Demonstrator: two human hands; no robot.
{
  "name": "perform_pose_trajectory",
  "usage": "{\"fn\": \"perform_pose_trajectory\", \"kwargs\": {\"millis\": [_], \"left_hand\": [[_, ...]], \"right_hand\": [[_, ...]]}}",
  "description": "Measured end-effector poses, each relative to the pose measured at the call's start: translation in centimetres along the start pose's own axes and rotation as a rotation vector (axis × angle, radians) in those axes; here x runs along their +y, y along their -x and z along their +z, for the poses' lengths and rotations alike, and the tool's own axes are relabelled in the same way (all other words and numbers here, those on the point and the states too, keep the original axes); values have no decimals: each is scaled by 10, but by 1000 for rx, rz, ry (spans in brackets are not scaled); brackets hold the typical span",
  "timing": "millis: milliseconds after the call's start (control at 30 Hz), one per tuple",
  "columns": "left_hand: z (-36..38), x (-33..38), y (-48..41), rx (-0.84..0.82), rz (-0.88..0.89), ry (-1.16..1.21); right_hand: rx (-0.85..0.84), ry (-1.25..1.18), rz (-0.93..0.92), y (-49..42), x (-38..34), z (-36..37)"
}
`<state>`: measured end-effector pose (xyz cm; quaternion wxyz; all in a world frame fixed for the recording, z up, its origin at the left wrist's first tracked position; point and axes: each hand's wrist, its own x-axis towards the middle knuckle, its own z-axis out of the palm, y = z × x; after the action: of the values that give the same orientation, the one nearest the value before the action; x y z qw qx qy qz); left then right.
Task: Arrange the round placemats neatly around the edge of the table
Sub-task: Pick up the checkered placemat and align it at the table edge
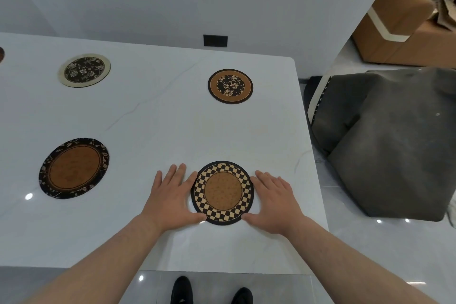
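Four round placemats are in full view on the white marble surface (148, 118). Nearest one, a black-and-tan checkered cork placemat (223, 192), lies flat near the front edge, towards the right corner. Flanking it: left hand (170, 195) and right hand (274, 202), fingers (181, 173) straight and released, thumbs and forefingers touching its rim; nothing grasped. Judgement: thin, light, fairly stiff; probably slides readily on the glossy top. Best nudged at opposite rim points.
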<state>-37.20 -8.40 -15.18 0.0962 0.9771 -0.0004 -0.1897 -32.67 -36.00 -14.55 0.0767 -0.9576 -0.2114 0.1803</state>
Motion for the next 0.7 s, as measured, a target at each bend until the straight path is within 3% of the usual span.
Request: {"fn": "perform_pose_trajectory", "kwargs": {"millis": [700], "left_hand": [[-1, 3, -2, 8, -38, -11]], "right_hand": [[-34, 4, -2, -4, 2, 2]]}}
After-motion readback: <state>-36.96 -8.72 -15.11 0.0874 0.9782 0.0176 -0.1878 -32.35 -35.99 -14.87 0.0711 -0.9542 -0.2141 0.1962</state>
